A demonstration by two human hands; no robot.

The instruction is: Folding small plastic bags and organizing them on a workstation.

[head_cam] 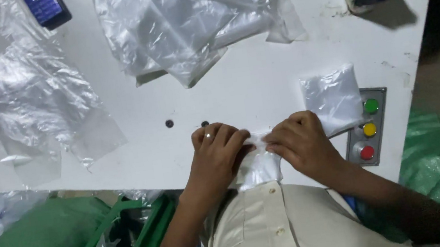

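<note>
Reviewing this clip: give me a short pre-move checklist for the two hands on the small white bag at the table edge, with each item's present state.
1. Left hand on the white bag: ok, fingers pinch its top.
2. Right hand on the same bag: ok, grip meets the left at the bag's mouth.
3. Bag sealed: cannot tell, fingers cover the mouth.
4. Filled white bag apart from the hands: not ok, it touches the right hand.
5. Button panel uncovered: ok, green, yellow and red buttons show.
6. Loose clear bags away from the hands: ok.

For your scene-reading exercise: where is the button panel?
In the head view, the button panel sits at the table's right edge, beside the right hand, partly under a filled white bag.
</note>
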